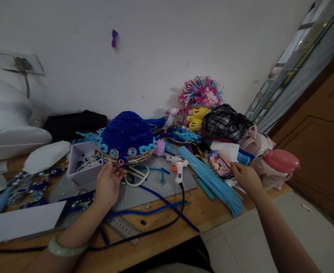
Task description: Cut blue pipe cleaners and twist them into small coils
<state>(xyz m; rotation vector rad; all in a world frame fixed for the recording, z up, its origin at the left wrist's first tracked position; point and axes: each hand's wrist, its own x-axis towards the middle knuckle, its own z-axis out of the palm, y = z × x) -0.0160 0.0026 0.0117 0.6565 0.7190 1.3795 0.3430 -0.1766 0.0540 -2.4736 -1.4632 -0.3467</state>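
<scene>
A deep blue domed headdress (127, 134), trimmed with light blue flowers, jewels and a beaded band, is tilted above the worktable. My left hand (109, 181) grips its lower rim from beneath, fingers curled and partly hidden under the edge. On the right, my right hand (245, 175) pinches the near corner of a phone (221, 167), whose lit screen is partly blurred out. The phone is over a bundle of light blue pipe cleaners (212, 182). Between my hands are a white glue gun (180, 170) with a red light and white-handled scissors (138, 176).
A white box of beads (84, 174) stands left of the headdress. The glue gun's black cord (155, 230) crosses the table's front, past a metal ruler (124, 229) and loose blue pipe cleaners. Behind are yellow plush toys (196, 119), plaid cloth (226, 123) and a pink beaded headdress (202, 91).
</scene>
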